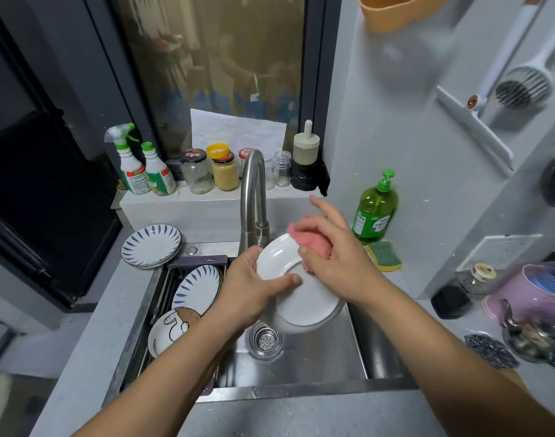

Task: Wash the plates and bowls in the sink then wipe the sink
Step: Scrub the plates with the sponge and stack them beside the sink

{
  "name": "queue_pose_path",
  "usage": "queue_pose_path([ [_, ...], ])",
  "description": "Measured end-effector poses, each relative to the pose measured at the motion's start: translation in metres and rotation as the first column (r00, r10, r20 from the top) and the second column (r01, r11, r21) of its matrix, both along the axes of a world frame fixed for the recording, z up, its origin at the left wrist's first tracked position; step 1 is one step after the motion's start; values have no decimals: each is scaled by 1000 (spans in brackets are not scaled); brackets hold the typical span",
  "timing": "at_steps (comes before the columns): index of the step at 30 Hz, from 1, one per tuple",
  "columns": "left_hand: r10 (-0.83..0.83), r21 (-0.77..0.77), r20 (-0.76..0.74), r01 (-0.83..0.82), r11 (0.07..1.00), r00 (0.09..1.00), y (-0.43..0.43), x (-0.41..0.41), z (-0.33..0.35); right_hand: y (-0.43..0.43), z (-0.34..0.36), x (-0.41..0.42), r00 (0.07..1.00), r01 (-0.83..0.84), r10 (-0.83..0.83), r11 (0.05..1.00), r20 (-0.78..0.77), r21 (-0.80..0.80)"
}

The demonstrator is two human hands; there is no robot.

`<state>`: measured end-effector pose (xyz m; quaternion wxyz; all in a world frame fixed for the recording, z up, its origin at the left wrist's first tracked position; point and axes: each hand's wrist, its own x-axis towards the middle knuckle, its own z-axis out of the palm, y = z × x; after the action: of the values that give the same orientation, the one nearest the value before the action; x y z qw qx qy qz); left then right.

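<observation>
1. My left hand (pixel 251 288) grasps the round white ceramic plate (pixel 304 305) by its left edge, with the thumb lying across the plate's face.
2. I hold the plate tilted above the stainless steel sink (pixel 301 365), just under the curved steel faucet (pixel 252 190) and over the round metal drain strainer (pixel 265 340).
3. My right hand (pixel 336 257) grasps a pink cloth (pixel 311 239) and presses it on the upper right part of the plate; the index finger sticks out straight.
4. In the left part of the sink, two plates stand in a wire rack: a white plate with blue strokes (pixel 197 290) and a white plate with a cartoon drawing (pixel 169 332).
5. More blue-stroke plates are stacked (pixel 150 246) on the counter, left of the faucet.
6. A green pump bottle of dish soap (pixel 375 212) stands right of the sink, beside a green and yellow sponge (pixel 383 257). Its label has writing, but I cannot read it.
7. Two white spray bottles with green caps (pixel 143 168) stand on the ledge; their labels are also too small to read.
</observation>
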<state>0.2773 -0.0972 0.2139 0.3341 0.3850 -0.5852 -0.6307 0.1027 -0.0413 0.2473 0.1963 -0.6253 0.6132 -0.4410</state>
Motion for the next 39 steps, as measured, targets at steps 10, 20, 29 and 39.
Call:
queue_pose_path([
  [10,181,89,-131,-170,981,975,-5,6,7,20,-44,-18,983,171,-175,983,60,69],
  [20,130,16,-98,-129,992,987,-5,-7,16,-2,-23,-11,956,276,-278,960,-98,-40],
  [29,320,253,-345,-241,937,882,4,-22,13,3,-50,28,644,363,-304,929,702,68],
  [39,74,258,-157,-31,966,985,-10,-6,25,27,-12,-35,876,93,-148,986,459,139],
])
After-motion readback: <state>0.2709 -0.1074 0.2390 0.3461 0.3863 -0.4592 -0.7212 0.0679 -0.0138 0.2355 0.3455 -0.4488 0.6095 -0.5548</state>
